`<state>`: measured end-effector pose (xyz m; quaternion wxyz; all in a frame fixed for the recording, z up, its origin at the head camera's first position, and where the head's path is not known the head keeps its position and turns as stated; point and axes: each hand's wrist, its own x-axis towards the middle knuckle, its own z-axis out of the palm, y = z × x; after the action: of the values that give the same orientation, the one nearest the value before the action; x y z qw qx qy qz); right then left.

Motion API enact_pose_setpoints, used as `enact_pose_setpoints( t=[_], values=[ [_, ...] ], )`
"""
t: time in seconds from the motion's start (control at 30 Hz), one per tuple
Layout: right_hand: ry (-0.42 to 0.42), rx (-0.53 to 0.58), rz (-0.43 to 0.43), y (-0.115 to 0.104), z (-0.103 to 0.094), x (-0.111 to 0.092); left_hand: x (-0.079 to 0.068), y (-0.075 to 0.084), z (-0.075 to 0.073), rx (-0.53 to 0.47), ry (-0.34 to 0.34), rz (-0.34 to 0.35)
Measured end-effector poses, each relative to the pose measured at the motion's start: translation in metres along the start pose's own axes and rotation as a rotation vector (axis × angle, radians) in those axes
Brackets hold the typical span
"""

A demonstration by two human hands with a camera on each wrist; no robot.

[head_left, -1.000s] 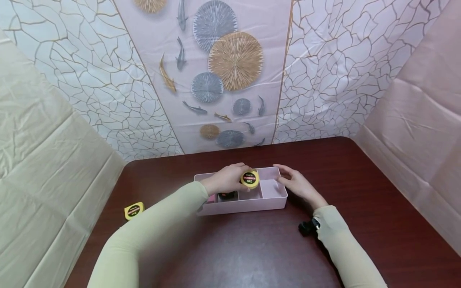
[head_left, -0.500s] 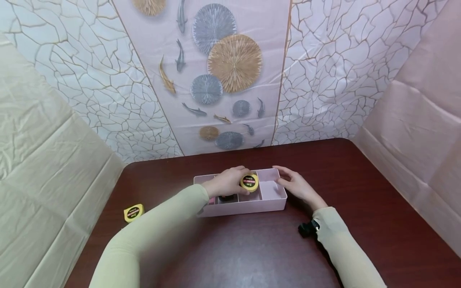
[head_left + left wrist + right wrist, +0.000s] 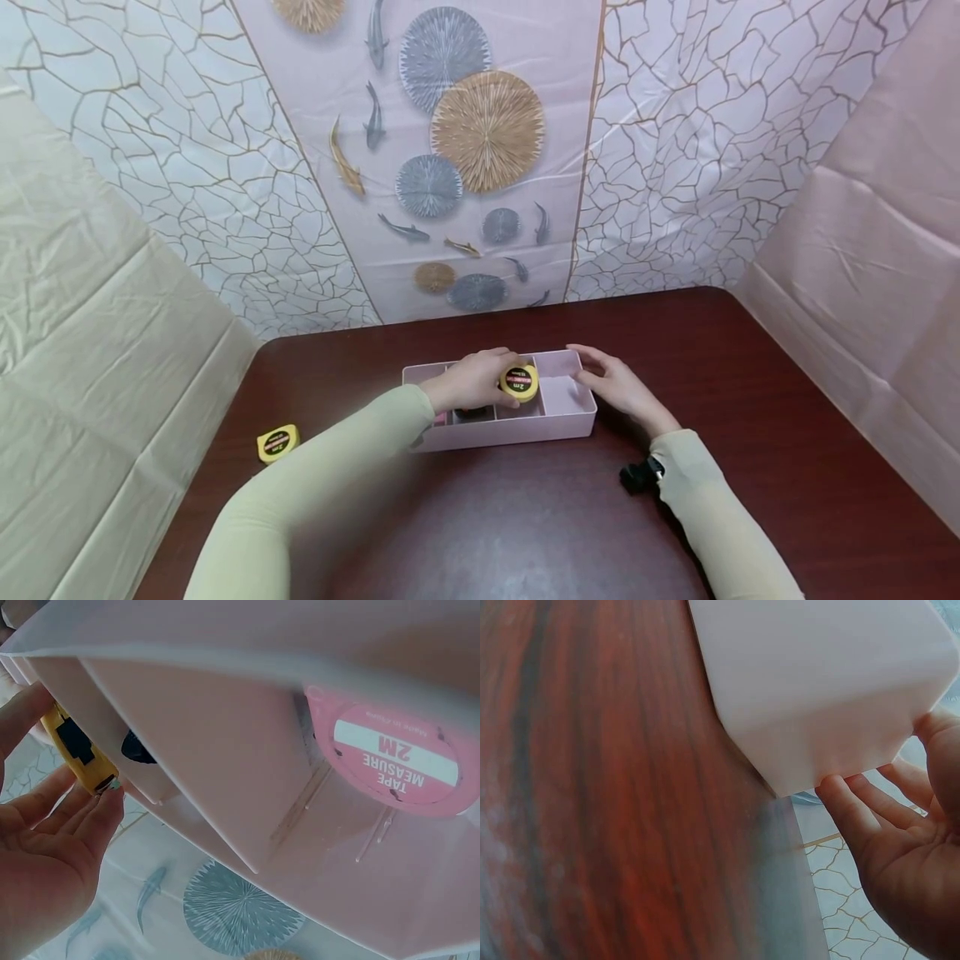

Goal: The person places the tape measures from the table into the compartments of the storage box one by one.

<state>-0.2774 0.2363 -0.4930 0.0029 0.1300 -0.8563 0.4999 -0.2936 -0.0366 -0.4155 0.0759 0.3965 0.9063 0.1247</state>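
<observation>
Pinching one yellow tape measure (image 3: 519, 382) between its thumb and fingers, the left hand (image 3: 465, 382) is reaching across one pale pink box (image 3: 510, 431). The tape measure is sitting at the third of four compartments (image 3: 567, 397), counting from the left, its printed face pointing upward; whether it is touching the box floor, one cannot tell. The right hand (image 3: 618, 385) is gripping the far right corner of the box, its thumb resting at the end rim and its fingers bending around the back. Three thin dividers (image 3: 202, 750) are separating the compartments. One pink tape measure (image 3: 397, 757) is lying in the leftmost, and one black object (image 3: 472, 412), partly hiding behind the left hand, is occupying the second. A second yellow tape measure (image 3: 278, 443) is lying on the dark red table (image 3: 510, 500), well apart from the box and, in the head view, just beside the left sleeve (image 3: 330, 467); three tape measures in all are showing plainly. Behind the table, one patterned cloth (image 3: 652, 167) is hanging, displaying seven discs (image 3: 487, 131) and eight fish (image 3: 377, 46).
</observation>
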Motion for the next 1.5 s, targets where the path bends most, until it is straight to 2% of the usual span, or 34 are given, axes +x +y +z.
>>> enact_pose_setpoints(
  t=[0.77,1.03,1.5],
  values=[
    [-0.003,0.010,0.012,-0.0011,0.0004,-0.0016,0.0006,0.0000,0.0039,0.010,-0.048,-0.018],
    [-0.003,0.014,0.014,-0.0018,-0.0002,-0.0012,0.0015,0.0000,0.0032,0.008,-0.048,-0.026],
    [0.000,0.036,0.017,-0.0046,0.0001,-0.0011,0.0052,0.0009,0.0036,0.028,-0.038,0.000]
  ],
)
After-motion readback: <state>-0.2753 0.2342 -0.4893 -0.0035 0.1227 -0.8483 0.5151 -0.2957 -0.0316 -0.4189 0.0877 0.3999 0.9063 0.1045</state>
